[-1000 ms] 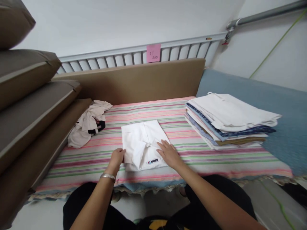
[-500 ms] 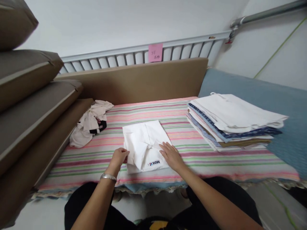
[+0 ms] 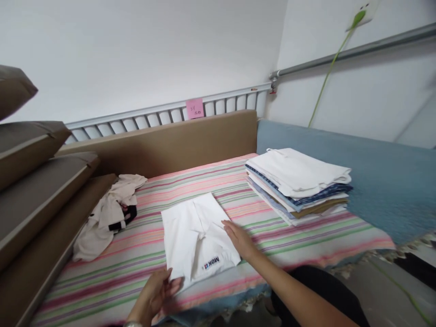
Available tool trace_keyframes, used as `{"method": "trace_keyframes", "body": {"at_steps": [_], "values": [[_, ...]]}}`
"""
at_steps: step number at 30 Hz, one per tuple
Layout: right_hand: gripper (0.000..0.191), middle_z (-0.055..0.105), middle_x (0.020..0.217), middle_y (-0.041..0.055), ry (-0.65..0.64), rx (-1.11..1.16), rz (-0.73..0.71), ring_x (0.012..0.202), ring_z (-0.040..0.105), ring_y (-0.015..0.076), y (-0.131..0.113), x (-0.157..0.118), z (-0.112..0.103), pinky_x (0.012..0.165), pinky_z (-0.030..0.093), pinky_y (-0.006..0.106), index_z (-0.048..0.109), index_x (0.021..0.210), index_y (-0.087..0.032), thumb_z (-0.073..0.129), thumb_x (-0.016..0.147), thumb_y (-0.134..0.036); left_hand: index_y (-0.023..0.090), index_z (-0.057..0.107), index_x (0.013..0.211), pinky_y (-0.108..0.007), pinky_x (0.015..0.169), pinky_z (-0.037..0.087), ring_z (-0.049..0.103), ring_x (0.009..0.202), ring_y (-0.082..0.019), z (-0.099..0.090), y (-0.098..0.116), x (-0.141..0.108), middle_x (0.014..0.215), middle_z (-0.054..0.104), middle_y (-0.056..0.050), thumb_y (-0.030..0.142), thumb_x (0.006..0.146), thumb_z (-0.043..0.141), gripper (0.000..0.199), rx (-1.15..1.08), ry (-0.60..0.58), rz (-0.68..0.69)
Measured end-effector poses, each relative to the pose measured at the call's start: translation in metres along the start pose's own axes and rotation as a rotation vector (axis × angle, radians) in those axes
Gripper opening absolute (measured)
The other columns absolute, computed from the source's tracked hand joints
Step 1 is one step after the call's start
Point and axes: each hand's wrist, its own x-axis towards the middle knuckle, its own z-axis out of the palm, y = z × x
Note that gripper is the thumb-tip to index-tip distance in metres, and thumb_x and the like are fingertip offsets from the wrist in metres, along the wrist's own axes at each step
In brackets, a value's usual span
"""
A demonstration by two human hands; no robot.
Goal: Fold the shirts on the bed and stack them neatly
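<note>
White garment [image 3: 182, 234] between left grip [image 3: 155, 290] and right grip [image 3: 239, 240].

White garment [image 3: 180, 227], left hand [image 3: 155, 290] at near corner, right hand [image 3: 240, 240] at edge

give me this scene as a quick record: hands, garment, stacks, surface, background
left hand: at the near left corner of the white garment; grip unclear
right hand: open, fingers at the garment's right edge
garment: folded, dark lettering toward its near edge
right side: stack of folded clothes
left side: crumpled pale clothes beside piled cushions
surface: striped cloth
background: brown panel, pink note on the radiator
</note>
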Motion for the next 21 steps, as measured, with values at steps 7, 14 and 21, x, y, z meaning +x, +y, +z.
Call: {"method": "trace_keyframes", "body": {"at_steps": [7,14,21], "values": [[0.047,0.059,0.124,0.0089,0.047,-0.125,0.026,0.119,0.05,0.0202,-0.009,0.045,-0.023,0.105,0.033,0.037,0.059,0.119,-0.017,0.027,0.092,-0.039,0.014,0.059,0.093,-0.047,0.082,0.049,0.065,0.092,-0.033,-0.008,0.048,0.013,0.094,0.068,-0.019,0.042,0.077,0.054,0.033,1.014,0.422,0.648],[0.05,0.035,0.145,0.0089,-0.199,-0.513,-0.073,0.137,0.023,0.025,-0.029,0.098,0.025,0.109,0.019,0.049,0.044,0.134,-0.022,0.029,0.093,-0.047,0.014,0.043,0.131,-0.051,0.105,0.031,0.025,0.136,-0.031,0.065,0.064,0.068,0.143,0.038,-0.015,0.038,0.089,0.035,0.049,1.343,0.473,1.096],[0.057,0.018,0.152,0.0061,-0.372,-0.609,-0.209,0.14,0.008,0.0253,-0.017,0.139,0.064,0.11,0.008,0.052,0.034,0.139,-0.034,0.03,0.088,-0.06,0.024,0.038,0.136,-0.06,0.104,0.026,0.021,0.136,-0.038,0.073,0.066,0.114,0.146,0.032,-0.015,0.051,0.087,0.033,0.056,1.479,0.568,1.008]]}}
